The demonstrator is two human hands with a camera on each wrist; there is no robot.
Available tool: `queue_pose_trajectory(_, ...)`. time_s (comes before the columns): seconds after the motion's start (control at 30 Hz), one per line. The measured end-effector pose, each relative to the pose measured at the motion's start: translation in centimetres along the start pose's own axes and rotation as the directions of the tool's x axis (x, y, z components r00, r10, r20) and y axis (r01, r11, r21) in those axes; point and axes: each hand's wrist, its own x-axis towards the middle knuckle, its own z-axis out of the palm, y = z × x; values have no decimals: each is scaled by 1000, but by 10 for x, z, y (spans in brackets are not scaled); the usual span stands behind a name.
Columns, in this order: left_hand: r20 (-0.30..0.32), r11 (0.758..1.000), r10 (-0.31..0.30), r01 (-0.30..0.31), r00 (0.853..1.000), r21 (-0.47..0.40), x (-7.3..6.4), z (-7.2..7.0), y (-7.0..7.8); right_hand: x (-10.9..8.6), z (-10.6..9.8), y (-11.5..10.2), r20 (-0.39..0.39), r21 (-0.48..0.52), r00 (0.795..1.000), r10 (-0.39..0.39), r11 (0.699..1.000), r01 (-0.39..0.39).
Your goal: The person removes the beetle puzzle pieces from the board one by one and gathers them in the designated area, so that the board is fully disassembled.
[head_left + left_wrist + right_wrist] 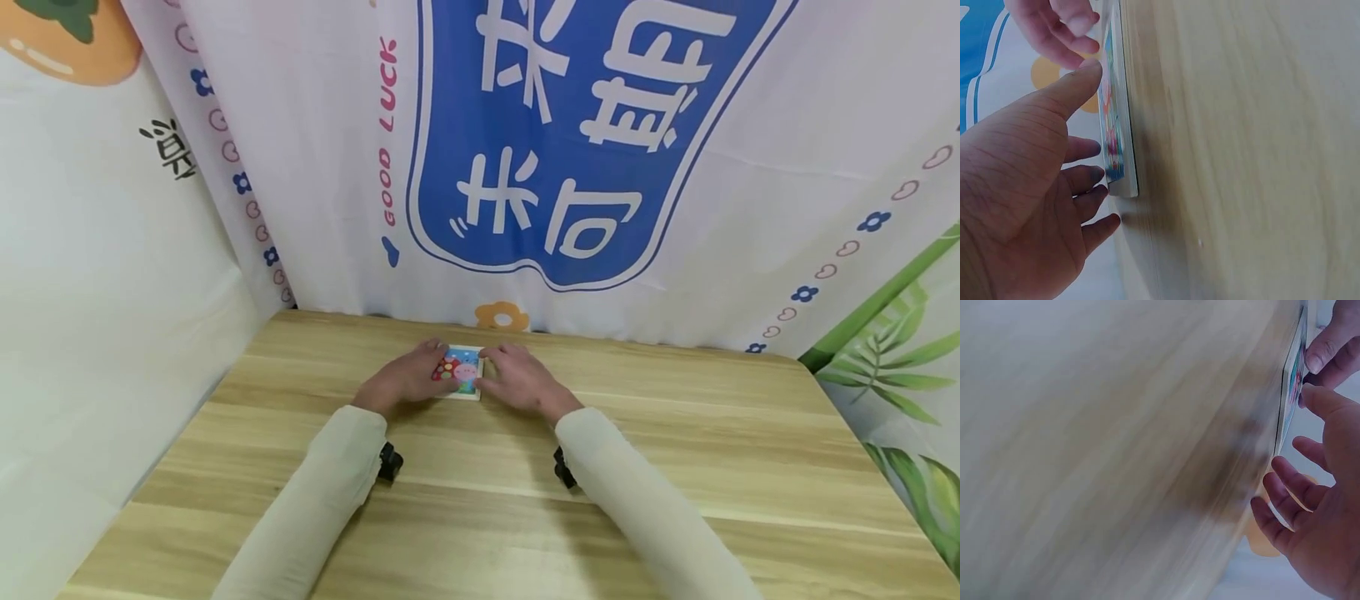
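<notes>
The left hand is loosely spread, thumb apart from the bent fingers, at the left end of a flat rectangular board with a pale rim and a smooth, colourful picture of a round pink face beside a red shape with coloured spots. The right hand is also relaxed and spread, at the board's right edge; I cannot tell how firmly either hand touches it. The board lies flat near the far edge of the desk, whose smooth wood-grain top runs in tan and cream bands. Behind the hands come 2 pale, soft-looking fabric sleeves and 2 small black devices at the wrists. Beyond the desk hangs a softly creased white cloth, printed with an orange flower, pink lettering reading "GOOD LUCK", and a round-cornered blue panel bearing 4 large white characters, "未来可期".
</notes>
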Motion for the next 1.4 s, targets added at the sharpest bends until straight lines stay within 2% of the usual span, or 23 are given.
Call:
queue_pose_trajectory(0.2,-13,1000,-9,9,1000,19,3,4,4,9,4,1,15,75,998,60,995,-61)
queue_pose_trajectory(0.47,-6,998,-32,33,999,57,7,5,8,17,3,4,28,93,996,88,992,-90)
queue_pose_trajectory(0.9,0,995,-69,69,998,69,6,5,11,26,0,4,38,170,994,98,980,-103)
queue_pose_trajectory(1.4,-12,995,-90,91,996,40,5,3,13,36,-4,4,73,159,996,57,985,-68)
